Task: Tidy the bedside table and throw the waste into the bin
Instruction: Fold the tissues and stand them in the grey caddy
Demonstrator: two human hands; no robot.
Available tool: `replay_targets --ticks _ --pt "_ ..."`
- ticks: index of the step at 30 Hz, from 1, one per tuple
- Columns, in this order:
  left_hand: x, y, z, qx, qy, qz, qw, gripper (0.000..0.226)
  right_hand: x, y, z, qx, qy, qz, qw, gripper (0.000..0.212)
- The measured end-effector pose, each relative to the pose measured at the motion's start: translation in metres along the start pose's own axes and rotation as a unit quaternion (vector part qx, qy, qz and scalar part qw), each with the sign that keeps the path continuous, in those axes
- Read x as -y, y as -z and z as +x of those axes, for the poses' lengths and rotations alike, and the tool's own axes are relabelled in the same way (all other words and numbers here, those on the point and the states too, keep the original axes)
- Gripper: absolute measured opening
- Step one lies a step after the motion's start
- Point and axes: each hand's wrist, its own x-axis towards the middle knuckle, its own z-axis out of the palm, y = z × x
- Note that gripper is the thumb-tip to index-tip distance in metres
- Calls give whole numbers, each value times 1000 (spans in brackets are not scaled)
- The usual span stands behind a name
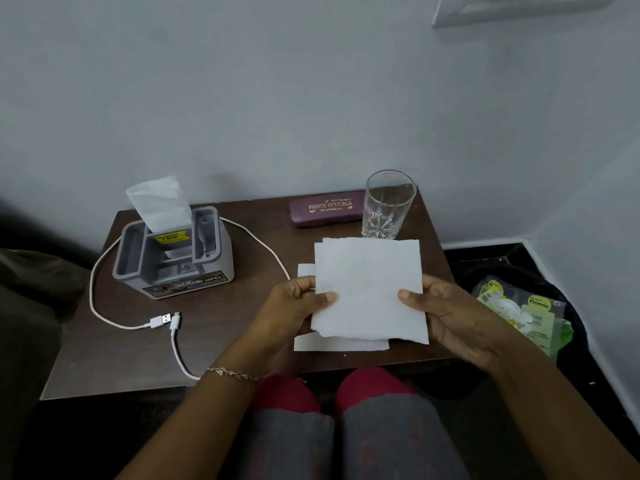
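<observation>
Hands meet over the near right part of the worktop (221,348), both gripping one stack of white tissues (369,289). The left hand (294,310) is curled around the stack's left edge, thumb pressed on top and fingers underneath; the right hand (446,317) pinches the right edge the same way, thumb lying on the upper sheet. The sheets are unevenly aligned, with lower ones poking out at the left and bottom. Just behind the stack stands an empty cut-pattern glass (388,206), upright, and to its left a maroon spectacle case (327,207) lies against the wall. A grey organiser box (173,258) sits on the left of the worktop with a tissue (161,202) sticking up from it (tilted slightly left). A white USB cable (104,271) loops around the box, its two plugs lying close together near the front. On the floor to the right of the worktop is a dark bin (568,313) holding green and clear wrappers (519,310).
</observation>
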Motion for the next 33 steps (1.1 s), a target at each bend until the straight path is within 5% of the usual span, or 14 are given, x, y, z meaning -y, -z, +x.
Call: replay_targets --ticks 8,12,17,23,33 --pt "-19 11 -19 33 -32 -36 998 30 17 -14 -8 -6 42 -68 997 25" --pt "-12 7 -18 -76 -38 51 995 37 10 -25 -6 -57 61 -167 982 28" --pt "-11 -12 -24 -170 -127 180 960 44 2 -55 -10 -161 166 -327 916 27" --pt "-13 -43 -34 -215 -210 218 928 43 -4 -92 -12 -170 237 -359 887 17" --pt "-15 -58 -46 -209 -233 215 925 57 0 -102 -11 -180 215 -322 904 33"
